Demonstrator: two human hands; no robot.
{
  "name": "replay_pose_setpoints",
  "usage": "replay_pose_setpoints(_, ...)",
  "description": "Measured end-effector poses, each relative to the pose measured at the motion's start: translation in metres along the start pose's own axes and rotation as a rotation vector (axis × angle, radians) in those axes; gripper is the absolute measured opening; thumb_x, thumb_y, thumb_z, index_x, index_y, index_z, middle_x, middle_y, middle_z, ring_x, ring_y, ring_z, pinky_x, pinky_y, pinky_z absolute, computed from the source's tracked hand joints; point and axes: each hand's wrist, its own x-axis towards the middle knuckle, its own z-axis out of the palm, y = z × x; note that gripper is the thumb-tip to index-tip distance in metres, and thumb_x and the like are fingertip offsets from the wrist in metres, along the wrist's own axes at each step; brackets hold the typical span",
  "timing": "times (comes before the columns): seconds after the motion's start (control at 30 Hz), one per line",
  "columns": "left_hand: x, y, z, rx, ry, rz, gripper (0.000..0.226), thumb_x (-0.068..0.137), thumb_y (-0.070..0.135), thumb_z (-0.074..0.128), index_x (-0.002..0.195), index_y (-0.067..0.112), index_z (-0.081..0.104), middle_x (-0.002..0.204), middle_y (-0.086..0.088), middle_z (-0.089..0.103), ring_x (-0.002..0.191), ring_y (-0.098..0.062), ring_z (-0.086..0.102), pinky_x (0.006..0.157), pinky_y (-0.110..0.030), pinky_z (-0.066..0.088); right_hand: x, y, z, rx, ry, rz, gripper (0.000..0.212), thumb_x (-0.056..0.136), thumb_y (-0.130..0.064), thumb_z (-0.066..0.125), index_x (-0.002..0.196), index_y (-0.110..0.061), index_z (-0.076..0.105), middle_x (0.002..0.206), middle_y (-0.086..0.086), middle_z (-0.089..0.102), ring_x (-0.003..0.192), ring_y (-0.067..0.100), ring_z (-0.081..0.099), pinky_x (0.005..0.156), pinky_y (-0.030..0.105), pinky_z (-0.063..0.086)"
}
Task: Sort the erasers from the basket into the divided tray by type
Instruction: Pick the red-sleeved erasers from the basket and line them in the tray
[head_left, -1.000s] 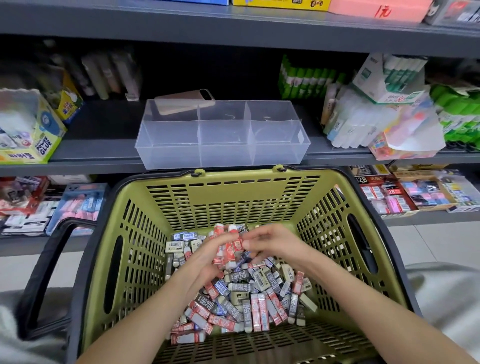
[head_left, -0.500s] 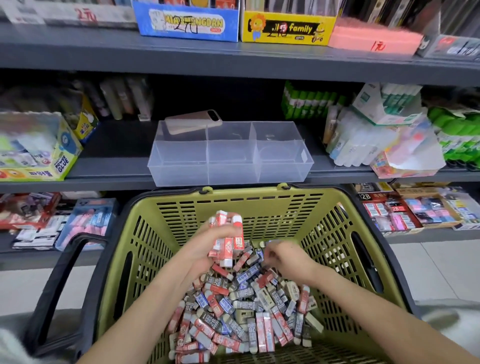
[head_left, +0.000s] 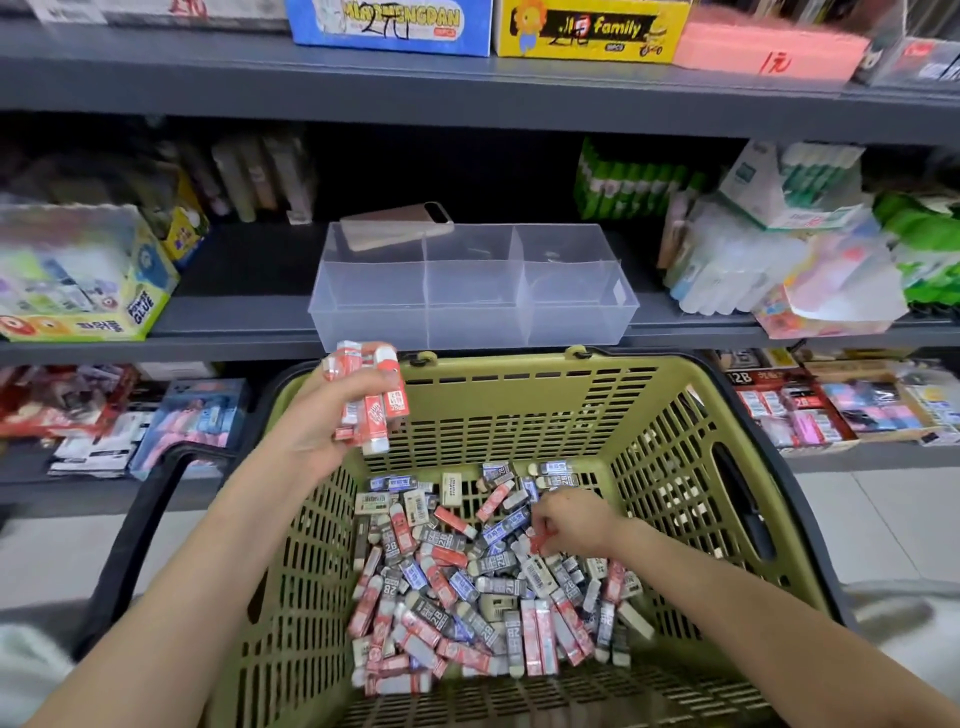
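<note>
Basket (head_left: 519, 405): lower centre, holds the mixed pile (head_left: 467, 587).
Tray (head_left: 467, 312): centre shelf, no erasers inside yet.
Left hand (head_left: 327, 421): centre left, clasps a red bunch (head_left: 371, 400), likely gathered for one compartment.
Right hand (head_left: 574, 519): in the pile, apparently pinching another red eraser (head_left: 542, 543).

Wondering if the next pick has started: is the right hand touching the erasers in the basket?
Touching. The head view shows the right hand down in the erasers, pinching a red eraser.

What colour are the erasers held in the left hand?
Red wrappers, white ends on the bundled erasers; head view.
</note>
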Motion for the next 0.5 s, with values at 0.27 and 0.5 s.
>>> replay_pose_setpoints(0.27, 0.007, 0.032, -0.014, 0.027, 0.194, 0.370, 0.039, 0.059, 0.011, 0.076, 0.094, 0.025, 0.065, 0.079, 0.005, 0.069, 0.070, -0.012, 0.068, 0.057, -0.025, 0.055, -0.029, -0.044, -0.100, 0.305, 0.741, -0.111, 0.028, 0.088, -0.046, 0.043, 0.095, -0.023, 0.056, 0.085, -0.015, 0.054, 0.075, -0.002, 0.049, 0.066, 0.012, 0.038)
replay_pose_setpoints(0.5, 0.017, 0.052, -0.040, 0.415, 0.331, 0.548, 0.032, 0.062, 0.010, 0.077, 0.083, 0.033, 0.068, 0.078, 0.006, 0.069, 0.072, -0.013, 0.065, 0.056, -0.027, 0.053, -0.018, -0.041, -0.143, 0.080, 1.053, 0.029, 0.021, 0.095, -0.026, 0.049, 0.095, -0.005, 0.049, 0.070, 0.001, 0.054, 0.058, 0.022, 0.048, 0.051, 0.030, 0.025)
